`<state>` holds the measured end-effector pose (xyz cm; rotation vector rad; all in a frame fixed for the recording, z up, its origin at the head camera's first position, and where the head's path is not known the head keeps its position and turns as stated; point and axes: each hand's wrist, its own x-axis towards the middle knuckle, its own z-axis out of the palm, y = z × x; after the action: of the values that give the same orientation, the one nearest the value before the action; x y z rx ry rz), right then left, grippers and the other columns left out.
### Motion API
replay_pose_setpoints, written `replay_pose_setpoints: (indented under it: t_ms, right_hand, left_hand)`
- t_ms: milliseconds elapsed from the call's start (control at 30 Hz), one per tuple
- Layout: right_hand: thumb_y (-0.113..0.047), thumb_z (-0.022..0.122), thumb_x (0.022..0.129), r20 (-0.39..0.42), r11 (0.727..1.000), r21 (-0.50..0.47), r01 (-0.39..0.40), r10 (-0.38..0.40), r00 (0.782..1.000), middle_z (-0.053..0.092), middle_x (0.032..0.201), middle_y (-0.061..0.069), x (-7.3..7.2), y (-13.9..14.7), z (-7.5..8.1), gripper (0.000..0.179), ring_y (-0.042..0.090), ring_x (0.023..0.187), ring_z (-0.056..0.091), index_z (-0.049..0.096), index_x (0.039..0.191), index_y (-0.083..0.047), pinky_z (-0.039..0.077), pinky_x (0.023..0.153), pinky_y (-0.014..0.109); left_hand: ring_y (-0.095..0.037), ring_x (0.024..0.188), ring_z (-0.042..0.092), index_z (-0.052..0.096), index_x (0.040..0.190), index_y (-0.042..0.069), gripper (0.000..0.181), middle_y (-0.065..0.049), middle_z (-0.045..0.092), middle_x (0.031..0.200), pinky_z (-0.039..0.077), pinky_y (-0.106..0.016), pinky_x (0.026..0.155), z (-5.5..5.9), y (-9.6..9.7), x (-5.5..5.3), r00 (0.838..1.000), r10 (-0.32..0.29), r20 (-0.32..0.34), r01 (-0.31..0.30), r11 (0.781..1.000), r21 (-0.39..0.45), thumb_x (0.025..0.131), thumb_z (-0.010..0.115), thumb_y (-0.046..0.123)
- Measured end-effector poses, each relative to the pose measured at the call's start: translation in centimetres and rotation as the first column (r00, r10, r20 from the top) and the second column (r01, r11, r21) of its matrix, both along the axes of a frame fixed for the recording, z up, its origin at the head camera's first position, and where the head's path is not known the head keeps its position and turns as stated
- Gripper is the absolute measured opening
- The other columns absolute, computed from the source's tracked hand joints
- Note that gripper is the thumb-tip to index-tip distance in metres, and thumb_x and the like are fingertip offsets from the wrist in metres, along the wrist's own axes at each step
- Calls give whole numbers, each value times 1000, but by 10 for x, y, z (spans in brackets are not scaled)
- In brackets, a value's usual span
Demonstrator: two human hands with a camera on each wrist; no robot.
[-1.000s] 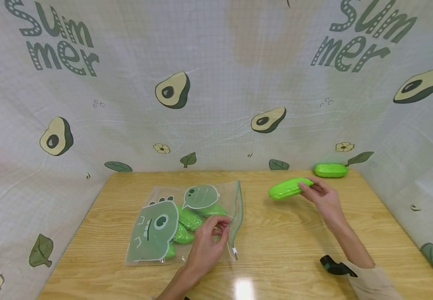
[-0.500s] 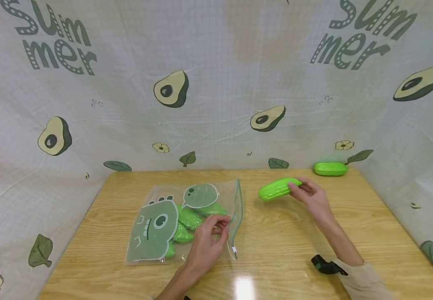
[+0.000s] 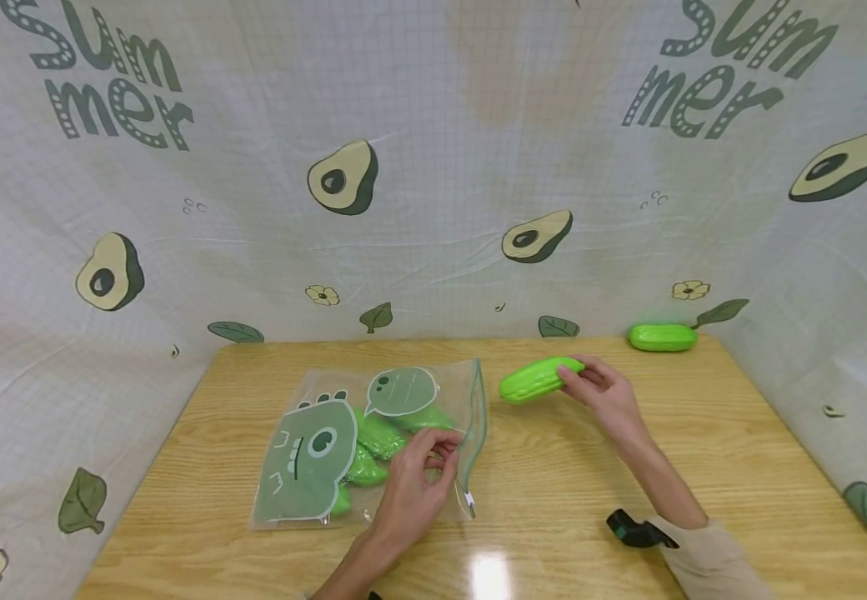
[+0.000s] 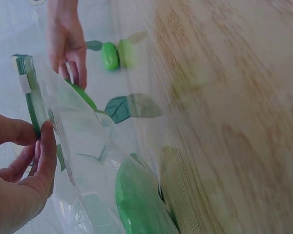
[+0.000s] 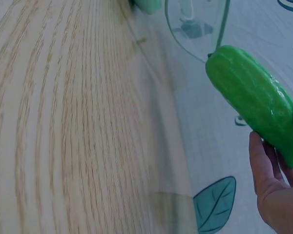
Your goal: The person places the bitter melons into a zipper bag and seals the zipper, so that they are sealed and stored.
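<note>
A clear zip bag (image 3: 298,479) with a green monster print lies on the table, several green toy vegetables (image 3: 378,437) inside it. My left hand (image 3: 418,482) pinches the bag near its opening edge, and in the left wrist view the fingers hold the rim by the zip strip (image 4: 33,105), lifted up. To the right of the opening, my right hand (image 3: 608,402) grips a bright green, ridged toy bitter melon (image 3: 534,380) by its pointed end. The melon is above the table, apart from the bag, its blunt end towards the opening.
Another green toy vegetable (image 3: 662,337) lies at the table's back right corner. A wooden table (image 3: 553,508) carries everything. Printed cloth (image 3: 433,283) hangs along the back and both sides. The bag's white slider (image 3: 469,499) sits at the near end of the zip.
My right hand has moved left with the toy bitter melon, bringing it closer to the bag's opening. The left hand and the bag have stayed in place.
</note>
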<state>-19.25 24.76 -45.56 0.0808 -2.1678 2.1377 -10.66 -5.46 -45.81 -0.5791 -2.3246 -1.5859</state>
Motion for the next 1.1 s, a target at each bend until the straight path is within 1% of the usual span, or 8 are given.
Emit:
replay_pose_setpoints:
  t_ms: [67, 200, 433, 567, 700, 900, 1000, 1100]
  right_hand:
    - [-19, 69, 100, 4, 1000, -2, 0, 0, 1000, 69, 109, -1, -1, -3, -1, 48, 9, 98, 70, 53, 135, 9, 58, 95, 34]
    - [-21, 69, 100, 1, 1000, 26, -10, 10, 1000, 68, 111, -1, -4, -8, -2, 49, 9, 100, 69, 52, 136, 8, 58, 96, 36]
    - [-17, 69, 100, 2, 999, -3, -34, 34, 999, 68, 112, 1, -5, -20, -2, 48, 9, 100, 70, 52, 136, 9, 58, 96, 37]
    - [-15, 69, 100, 8, 999, -18, -44, 44, 999, 68, 113, 2, -5, -27, -1, 48, 9, 101, 70, 51, 136, 11, 57, 97, 37]
    - [-15, 69, 100, 15, 998, -24, -53, 54, 998, 67, 113, 3, -6, -33, -2, 49, 8, 102, 70, 51, 137, 11, 56, 98, 37]
    - [-15, 70, 99, 21, 998, -15, -60, 60, 998, 67, 115, 6, -7, -39, -3, 49, 9, 104, 70, 52, 138, 10, 56, 99, 39]
    - [-16, 70, 99, 23, 998, 0, -65, 65, 998, 66, 117, 8, -8, -42, -3, 49, 9, 105, 69, 52, 138, 9, 56, 99, 39]
    - [-18, 71, 99, 26, 998, 15, -69, 69, 997, 65, 120, 11, -8, -44, -4, 50, 9, 105, 69, 53, 138, 8, 56, 99, 38]
  left_hand:
    - [-13, 86, 64, 69, 106, 4, 20, -2, 67, 96, 62, -25, 75, 0, 0, 0, 1000, -3, 2, 3, 1000, 4, 91, 68, -9]
    - [-13, 86, 65, 69, 107, 3, 21, -3, 67, 97, 62, -25, 76, 0, 0, 0, 1000, -9, 10, 9, 1000, 12, 90, 68, -10]
    - [-14, 86, 65, 69, 108, 2, 22, -6, 67, 97, 62, -24, 78, 0, 0, -1, 1000, -10, 20, 9, 1000, 19, 89, 68, -10]
    - [-15, 85, 65, 69, 107, 2, 23, -6, 68, 96, 62, -25, 77, -2, 0, -2, 1000, -5, -7, 5, 1000, 16, 88, 68, -13]
    - [-16, 85, 65, 70, 106, 2, 24, -5, 67, 96, 62, -25, 77, -3, 0, -2, 1000, -4, -20, 5, 1000, 18, 88, 68, -14]
    - [-18, 86, 65, 70, 107, 3, 25, -3, 67, 97, 62, -26, 78, -3, 1, -1, 1000, -9, -19, 9, 1000, 23, 89, 67, -14]
    - [-17, 86, 65, 70, 107, 3, 25, -3, 67, 97, 62, -25, 78, -2, 1, 0, 1000, -7, -8, 7, 1000, 19, 89, 68, -13]
    - [-16, 86, 65, 70, 107, 3, 25, -3, 67, 97, 62, -25, 78, -2, 0, 0, 1000, -6, -4, 6, 1000, 15, 89, 68, -13]
